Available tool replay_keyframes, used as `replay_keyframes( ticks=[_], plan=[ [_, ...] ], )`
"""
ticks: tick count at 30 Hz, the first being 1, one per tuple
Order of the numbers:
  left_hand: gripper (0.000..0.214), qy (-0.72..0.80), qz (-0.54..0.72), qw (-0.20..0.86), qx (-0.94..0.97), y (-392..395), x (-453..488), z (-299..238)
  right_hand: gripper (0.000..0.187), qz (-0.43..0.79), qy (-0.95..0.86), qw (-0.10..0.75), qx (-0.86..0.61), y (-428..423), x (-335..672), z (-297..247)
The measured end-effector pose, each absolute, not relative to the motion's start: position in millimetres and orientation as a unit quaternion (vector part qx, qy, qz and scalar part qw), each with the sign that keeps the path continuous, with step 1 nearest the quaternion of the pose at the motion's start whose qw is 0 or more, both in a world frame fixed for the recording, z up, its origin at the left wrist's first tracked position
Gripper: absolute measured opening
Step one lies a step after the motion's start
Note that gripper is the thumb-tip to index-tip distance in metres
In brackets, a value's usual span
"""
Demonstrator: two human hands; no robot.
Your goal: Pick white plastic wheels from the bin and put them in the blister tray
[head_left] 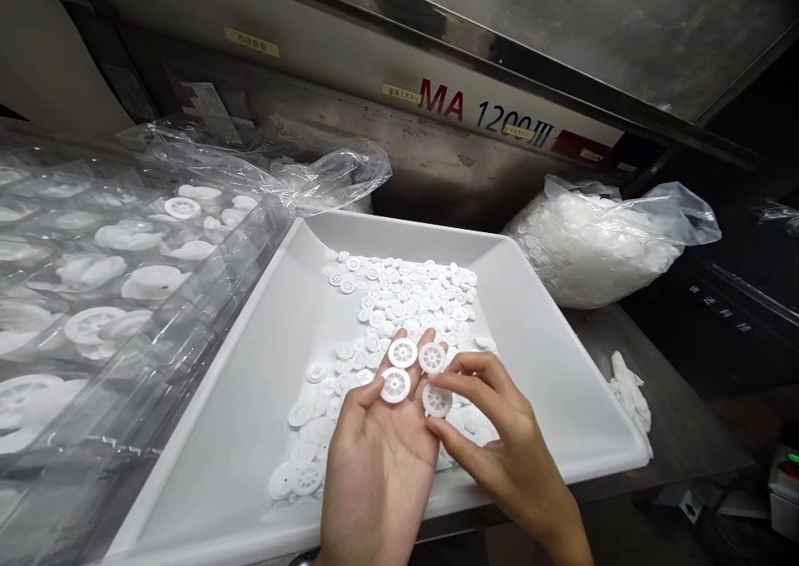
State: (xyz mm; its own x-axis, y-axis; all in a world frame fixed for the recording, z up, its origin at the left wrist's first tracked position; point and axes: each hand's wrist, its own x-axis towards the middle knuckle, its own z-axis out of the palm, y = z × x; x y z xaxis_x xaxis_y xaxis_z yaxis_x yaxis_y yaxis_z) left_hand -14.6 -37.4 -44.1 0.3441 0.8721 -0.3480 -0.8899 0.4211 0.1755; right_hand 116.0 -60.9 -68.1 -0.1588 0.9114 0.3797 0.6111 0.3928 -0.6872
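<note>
Palm up over the white bin, my left hand (387, 458) carries small white spoked plastic wheels on its fingers. Two of them, an upper wheel (403, 353) and a lower wheel (395, 385), lie on the left side, the lower one against my thumb. To the right is another wheel (432, 358), by the fingertips. My right hand (499, 424) pinches a fourth-corner wheel (437, 400) between thumb and fingers, at the edge of my left hand. Below, many loose wheels (412, 295) are spread over the floor of the bin (250, 383).
Left of the bin stand clear plastic trays (156, 366) with white parts in their pockets. A stuffed clear bag (599, 250) of white pieces sits at right, another clear bag (330, 179) behind. White gloves (630, 395) lie on the dark surface. A machine panel (349, 75) rises at the back.
</note>
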Motion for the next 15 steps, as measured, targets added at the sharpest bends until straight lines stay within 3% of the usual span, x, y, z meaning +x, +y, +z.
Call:
replay_keyframes(
  ticks=[15],
  plan=[
    [0.061, 0.218, 0.528, 0.82, -0.037, -37.4, -13.7, -45.9, 0.027, 0.188, -0.731, 0.429, -0.497, -64.2, 115.7, -65.8]
  ],
)
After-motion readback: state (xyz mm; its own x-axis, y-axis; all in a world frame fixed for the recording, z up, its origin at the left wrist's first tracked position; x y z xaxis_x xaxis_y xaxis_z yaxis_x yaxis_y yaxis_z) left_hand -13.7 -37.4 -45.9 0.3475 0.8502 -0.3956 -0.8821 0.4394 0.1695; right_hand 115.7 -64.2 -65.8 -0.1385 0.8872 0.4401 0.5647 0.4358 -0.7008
